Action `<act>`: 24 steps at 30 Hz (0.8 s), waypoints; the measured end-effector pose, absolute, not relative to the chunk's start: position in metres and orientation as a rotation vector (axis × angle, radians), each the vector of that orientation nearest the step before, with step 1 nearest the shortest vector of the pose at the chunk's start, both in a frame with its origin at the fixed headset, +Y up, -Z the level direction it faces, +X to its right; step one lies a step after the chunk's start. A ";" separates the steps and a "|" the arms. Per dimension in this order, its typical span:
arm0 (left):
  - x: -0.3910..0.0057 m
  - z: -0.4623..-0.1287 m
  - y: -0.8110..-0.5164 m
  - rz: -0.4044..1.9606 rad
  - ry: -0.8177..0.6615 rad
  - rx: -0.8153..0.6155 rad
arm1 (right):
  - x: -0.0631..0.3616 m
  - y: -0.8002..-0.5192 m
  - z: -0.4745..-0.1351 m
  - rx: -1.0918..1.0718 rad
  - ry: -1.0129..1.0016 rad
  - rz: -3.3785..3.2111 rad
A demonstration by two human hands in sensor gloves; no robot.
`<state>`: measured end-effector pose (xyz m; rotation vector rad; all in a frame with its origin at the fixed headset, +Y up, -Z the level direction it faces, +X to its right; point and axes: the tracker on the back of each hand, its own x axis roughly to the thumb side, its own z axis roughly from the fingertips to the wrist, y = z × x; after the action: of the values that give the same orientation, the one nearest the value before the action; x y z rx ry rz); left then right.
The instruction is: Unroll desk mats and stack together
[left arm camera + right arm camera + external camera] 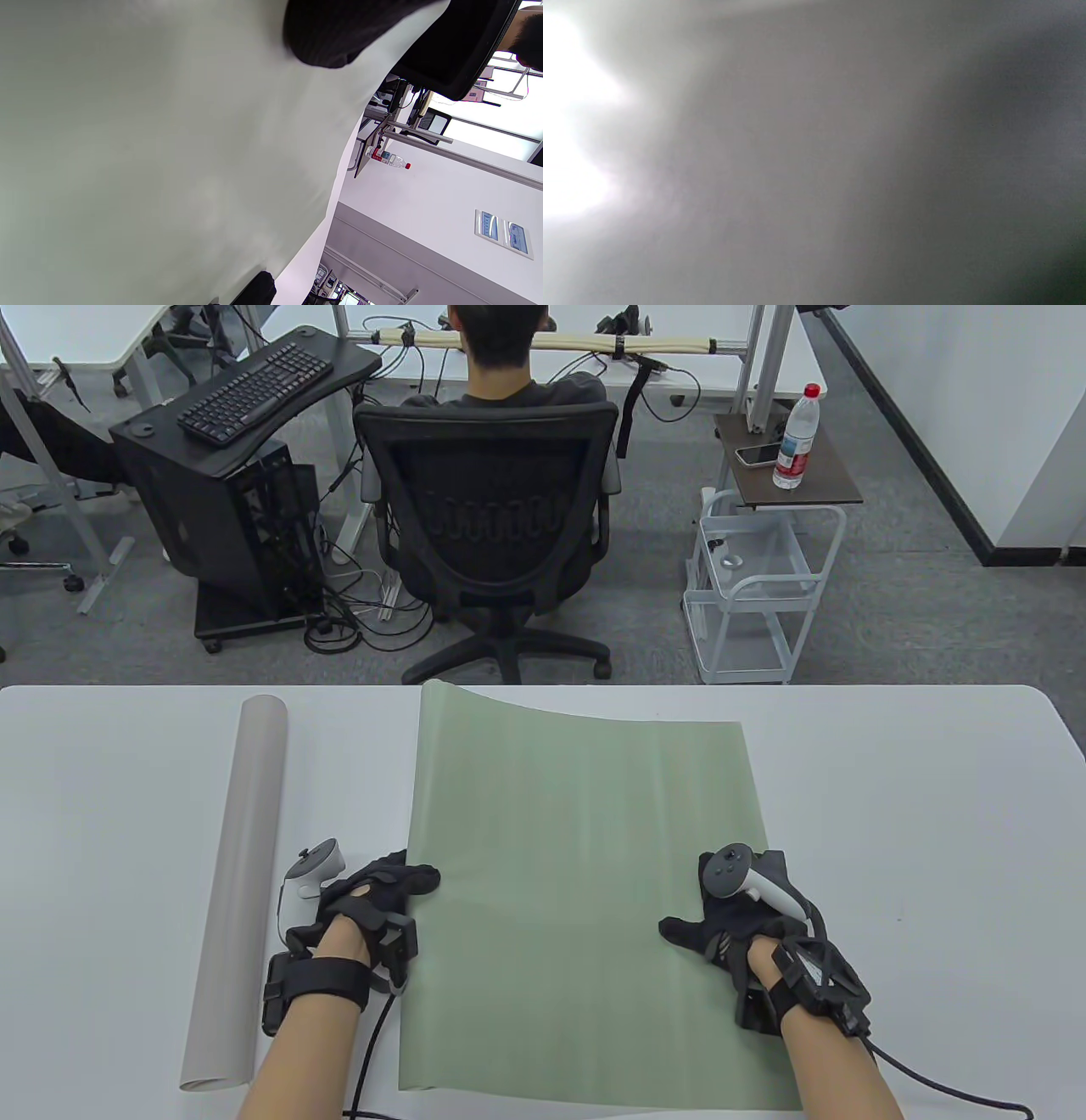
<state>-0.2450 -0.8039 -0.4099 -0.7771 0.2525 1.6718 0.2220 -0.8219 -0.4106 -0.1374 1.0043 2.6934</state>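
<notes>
A pale green desk mat (585,891) lies unrolled on the white table (916,831), its far edge still curling up a little. My left hand (382,891) rests on the mat's left edge, fingers laid over it. My right hand (730,920) presses flat on the mat near its right edge. A grey mat (237,891) lies rolled up as a long tube to the left of the green one. The left wrist view shows the green mat (161,161) close up with a gloved fingertip (335,34) on it. The right wrist view is a grey blur.
Beyond the table's far edge a person sits in a black office chair (492,517). A white cart (755,585) with a water bottle (797,437) stands at the back right. Bare table lies to the right of the green mat.
</notes>
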 end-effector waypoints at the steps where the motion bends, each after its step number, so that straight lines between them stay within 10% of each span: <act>1: -0.247 -0.410 -0.804 1.677 0.258 -0.770 | 0.222 -0.822 -0.411 -0.137 1.004 2.693; 24: -0.271 -0.421 -0.800 1.471 0.356 -0.777 | 0.222 -0.822 -0.411 -0.139 1.013 2.689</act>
<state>-0.2714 -0.8004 -0.4212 -0.7768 0.3558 1.4709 0.2221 -0.8219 -0.4109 -0.1392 1.0126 2.6887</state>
